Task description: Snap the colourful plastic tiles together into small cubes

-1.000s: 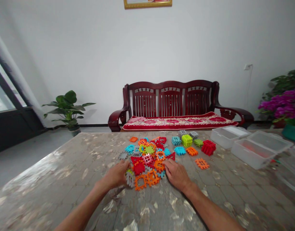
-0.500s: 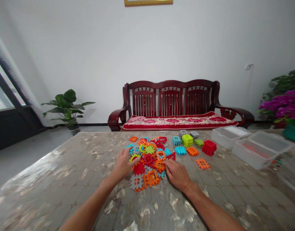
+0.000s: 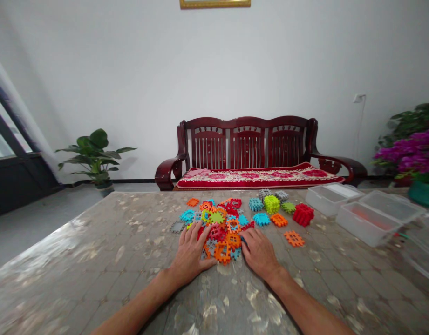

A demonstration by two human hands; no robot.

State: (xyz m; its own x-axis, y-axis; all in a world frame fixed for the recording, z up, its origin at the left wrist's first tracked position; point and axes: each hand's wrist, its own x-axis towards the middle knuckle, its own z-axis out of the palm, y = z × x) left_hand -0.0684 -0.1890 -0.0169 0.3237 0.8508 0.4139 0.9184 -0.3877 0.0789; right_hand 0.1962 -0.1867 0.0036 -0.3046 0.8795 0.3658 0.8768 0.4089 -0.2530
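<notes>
A loose pile of notched plastic building tiles (image 3: 233,240) in orange, red, grey, blue and green lies between my hands. My left hand (image 3: 192,251) rests over the pile's left front, its fingers spread and its thumb stretched along the front edge. Tiles under its palm and fingers are partly hidden. At the right edge sits my right hand (image 3: 260,250), its fingers bent and close together. A bit of dark blue shows at its thumb and fingertips; the shape there is hidden. Just left of the pile a grey tile (image 3: 177,226) lies flat.
Right of the pile stand stacked tiles: red (image 3: 303,214), lime green (image 3: 271,204) and blue (image 3: 262,219). A single orange tile (image 3: 294,238) lies nearer me. Clear plastic boxes (image 3: 366,228) occupy the table's right side. A wooden bench (image 3: 245,122) stands beyond the table.
My left hand has come down and nearer to me, spreading over the pile's front left. Grey and orange tiles there have shifted inward. A grey tile now shows at far left. My right hand has barely moved.
</notes>
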